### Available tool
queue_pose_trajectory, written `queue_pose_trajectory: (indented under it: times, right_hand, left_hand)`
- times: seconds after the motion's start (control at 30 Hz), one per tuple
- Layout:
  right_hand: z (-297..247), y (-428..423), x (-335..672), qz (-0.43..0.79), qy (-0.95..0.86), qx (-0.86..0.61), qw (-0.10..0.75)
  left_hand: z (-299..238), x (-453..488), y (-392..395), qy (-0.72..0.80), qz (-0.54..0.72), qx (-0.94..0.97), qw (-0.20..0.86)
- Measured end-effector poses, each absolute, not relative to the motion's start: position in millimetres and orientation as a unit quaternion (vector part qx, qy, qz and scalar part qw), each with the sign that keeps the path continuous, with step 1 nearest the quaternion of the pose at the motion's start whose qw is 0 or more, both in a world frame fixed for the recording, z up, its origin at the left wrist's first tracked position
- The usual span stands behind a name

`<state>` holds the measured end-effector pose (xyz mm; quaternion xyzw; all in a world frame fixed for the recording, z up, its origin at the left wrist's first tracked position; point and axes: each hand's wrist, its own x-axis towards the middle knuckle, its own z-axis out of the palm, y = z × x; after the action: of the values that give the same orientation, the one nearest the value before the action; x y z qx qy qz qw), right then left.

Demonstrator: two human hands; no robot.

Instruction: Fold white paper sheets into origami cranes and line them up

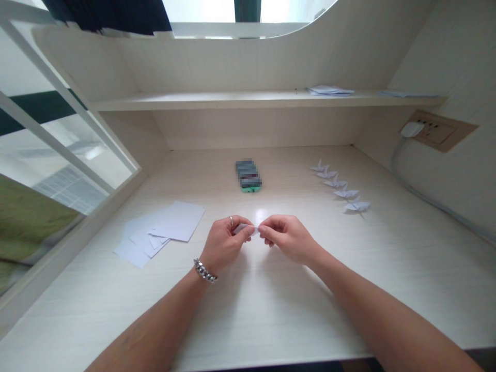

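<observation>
A small folded white paper is pinched between my two hands above the middle of the desk. My left hand, with a ring and a chain bracelet, grips its left part between thumb and fingers. My right hand pinches the right tip with thumb and forefinger. Much of the paper is hidden behind the fingers. Off to the right, several folded paper cranes stand in a slanting row. On the left lie several loose white paper sheets, overlapping one another.
A phone-like object with a green edge, its face blurred, lies behind my hands. Papers rest on the shelf above. A white plug sits in the wall socket, its cable running down the right side.
</observation>
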<state>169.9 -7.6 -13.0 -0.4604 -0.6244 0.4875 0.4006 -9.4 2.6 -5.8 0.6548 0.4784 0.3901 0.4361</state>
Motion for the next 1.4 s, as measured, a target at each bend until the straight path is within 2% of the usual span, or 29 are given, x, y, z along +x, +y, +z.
queue_pose_trajectory:
  times: [0.27, 0.37, 0.53, 0.83, 1.03, 1.23, 1.4]
  right_hand:
    - [-7, -12, 168, 0.376, -0.699, -0.480, 0.374]
    - [-4, -13, 167, 0.348, -0.704, -0.494, 0.373]
    - [-3, -13, 168, 0.394, -0.669, -0.504, 0.377]
    - [-11, -6, 176, 0.426, -0.636, -0.493, 0.414]
    - [-12, -8, 168, 0.421, -0.639, -0.474, 0.435]
    - [-8, -10, 172, 0.316, -0.734, -0.487, 0.351]
    - [-8, -8, 174, 0.353, -0.725, -0.491, 0.330]
  left_hand:
    - [-6, -9, 0, 0.484, 0.360, 0.700, 0.382]
    - [-7, -7, 0, 0.478, 0.360, 0.698, 0.393]
    - [-6, -5, 0, 0.463, 0.378, 0.667, 0.444]
    - [0, -12, 1, 0.487, 0.437, 0.600, 0.460]
    - [-4, -5, 0, 0.453, 0.406, 0.627, 0.487]
    - [-4, -5, -2, 0.457, 0.328, 0.730, 0.388]
    - [-2, -6, -3, 0.457, 0.311, 0.729, 0.404]
